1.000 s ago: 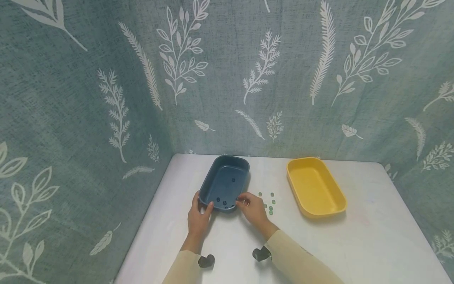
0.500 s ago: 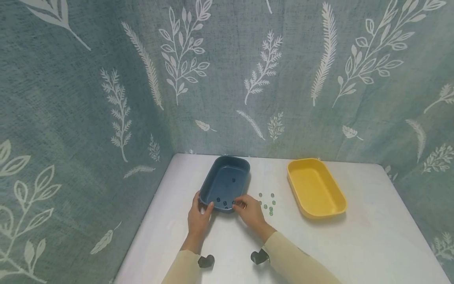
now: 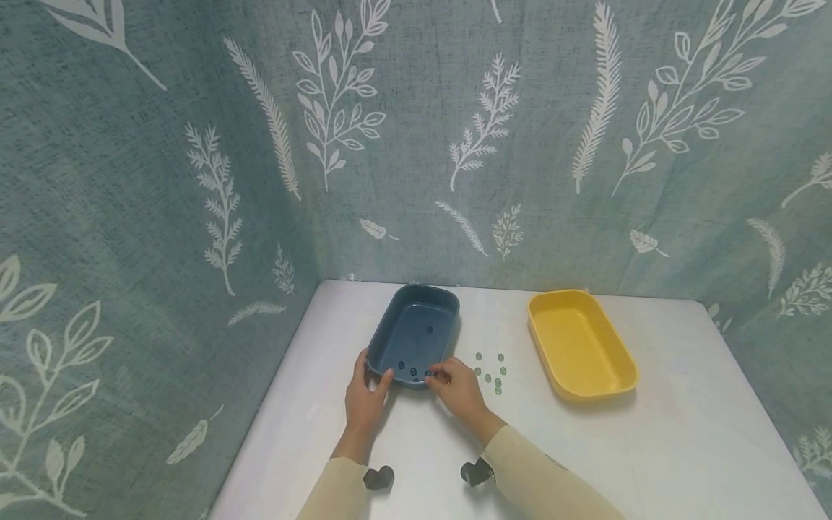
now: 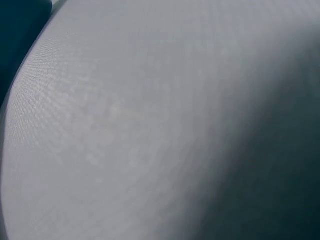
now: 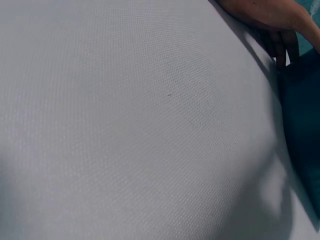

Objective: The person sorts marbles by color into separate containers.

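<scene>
A dark blue tray [image 3: 416, 336] stands on the white table, with several small round beads [image 3: 401, 365] inside, most near its front wall. My left hand [image 3: 362, 406] grips the tray's near left corner, thumb over the rim and fingers along the outer side. At the near right corner my right hand [image 3: 460, 388] bends over the rim, its thumb and forefinger pinching a small dark bead [image 3: 428, 373]. Just right of that hand, several translucent green beads [image 3: 487, 378] lie scattered. The left hand [image 5: 272, 15] also shows in the right wrist view, beside the tray [image 5: 302, 125].
A yellow tray [image 3: 578, 339] stands farther right, with nothing visible in it. Patterned green cloth [image 3: 416, 144] hangs behind the table [image 3: 676, 433] and along its left side. The left wrist view holds mostly blurred tabletop, with a tray corner [image 4: 20, 40] at upper left.
My right hand has shifted slightly left and down along the blue tray's near right corner, uncovering more green beads. The left hand has kept its grip.
</scene>
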`<state>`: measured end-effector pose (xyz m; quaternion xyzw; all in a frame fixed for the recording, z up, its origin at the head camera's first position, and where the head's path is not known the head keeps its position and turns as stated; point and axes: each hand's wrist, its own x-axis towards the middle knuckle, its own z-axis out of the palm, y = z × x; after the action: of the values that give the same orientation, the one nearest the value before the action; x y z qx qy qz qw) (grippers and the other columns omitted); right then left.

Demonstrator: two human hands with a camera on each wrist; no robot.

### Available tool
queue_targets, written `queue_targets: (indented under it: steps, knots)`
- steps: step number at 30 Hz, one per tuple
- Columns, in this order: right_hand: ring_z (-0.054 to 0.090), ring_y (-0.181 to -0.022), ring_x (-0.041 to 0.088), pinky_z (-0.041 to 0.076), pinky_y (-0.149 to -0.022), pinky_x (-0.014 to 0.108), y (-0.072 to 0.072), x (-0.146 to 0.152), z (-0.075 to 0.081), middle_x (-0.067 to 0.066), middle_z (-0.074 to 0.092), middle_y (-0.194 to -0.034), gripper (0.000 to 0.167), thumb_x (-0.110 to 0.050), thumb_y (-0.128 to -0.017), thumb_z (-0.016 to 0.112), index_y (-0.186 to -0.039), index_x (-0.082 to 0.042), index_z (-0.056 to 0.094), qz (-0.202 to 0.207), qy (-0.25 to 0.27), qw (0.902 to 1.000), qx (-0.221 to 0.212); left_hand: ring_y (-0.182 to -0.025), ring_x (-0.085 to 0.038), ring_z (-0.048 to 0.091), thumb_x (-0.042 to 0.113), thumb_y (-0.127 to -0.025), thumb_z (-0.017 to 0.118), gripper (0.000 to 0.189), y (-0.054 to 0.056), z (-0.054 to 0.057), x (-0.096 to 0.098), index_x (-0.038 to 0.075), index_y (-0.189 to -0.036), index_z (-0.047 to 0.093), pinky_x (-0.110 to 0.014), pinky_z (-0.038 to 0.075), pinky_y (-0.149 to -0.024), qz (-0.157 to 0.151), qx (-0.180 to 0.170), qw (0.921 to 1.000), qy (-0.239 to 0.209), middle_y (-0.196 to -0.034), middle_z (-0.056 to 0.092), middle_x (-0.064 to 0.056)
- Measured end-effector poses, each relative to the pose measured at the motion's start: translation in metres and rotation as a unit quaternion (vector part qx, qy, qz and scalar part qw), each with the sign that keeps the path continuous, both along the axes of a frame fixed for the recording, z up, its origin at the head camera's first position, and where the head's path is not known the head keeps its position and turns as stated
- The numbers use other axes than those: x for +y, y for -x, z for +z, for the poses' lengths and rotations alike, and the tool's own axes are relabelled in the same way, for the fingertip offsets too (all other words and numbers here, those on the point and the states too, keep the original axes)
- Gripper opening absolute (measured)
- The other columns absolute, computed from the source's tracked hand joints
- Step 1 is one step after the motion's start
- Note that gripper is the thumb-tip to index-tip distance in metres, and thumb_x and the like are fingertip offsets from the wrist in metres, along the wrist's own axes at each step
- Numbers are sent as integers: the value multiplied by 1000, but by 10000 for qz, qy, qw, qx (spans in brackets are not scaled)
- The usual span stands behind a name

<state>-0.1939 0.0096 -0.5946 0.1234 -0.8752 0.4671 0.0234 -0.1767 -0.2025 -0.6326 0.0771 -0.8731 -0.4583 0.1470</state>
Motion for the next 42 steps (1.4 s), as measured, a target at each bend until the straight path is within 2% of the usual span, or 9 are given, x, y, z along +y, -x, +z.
queue_targets:
  steps: [16,28,34,38,42]
  knots:
    - [53,-78,5,51,-67,21,0,2,-2,-12,55,-85,18,-25,-86,75,-100,-15,70,12,-20,10000,5,-137,-29,39,42,-92,66,76,0,-1,2,17,-153,28,-50,28,-112,36,110,9999,3,-151,41,-6]
    - [55,-78,6,52,-69,21,-1,3,-5,-12,57,-86,21,-25,-86,75,-102,-13,71,22,83,10000,5,-140,-27,34,44,-92,65,76,0,0,3,17,-153,27,-48,26,-114,72,49,10000,-37,-153,37,-5]
    - [55,-76,6,51,-66,22,-4,5,-6,-10,59,-84,19,-22,-86,75,-102,-12,72,50,140,9997,187,-140,-29,34,42,-92,66,76,-1,0,2,17,-153,28,-50,26,-113,49,96,9999,-33,-153,38,-7]
    - [54,-76,5,51,-66,22,-5,7,-5,-11,60,-87,19,-22,-87,74,-104,-14,72,26,139,9998,133,-140,-27,33,41,-93,66,75,-1,-1,2,20,-153,27,-48,26,-114,53,104,9999,-21,-153,38,-5]
    - [55,-76,6,51,-67,22,-5,10,-5,-12,62,-90,20,-23,-87,74,-105,-13,72,-3,176,9998,134,-140,-27,33,40,-93,66,75,-1,0,2,17,-153,28,-49,25,-114,46,194,9998,-23,-153,38,-6]
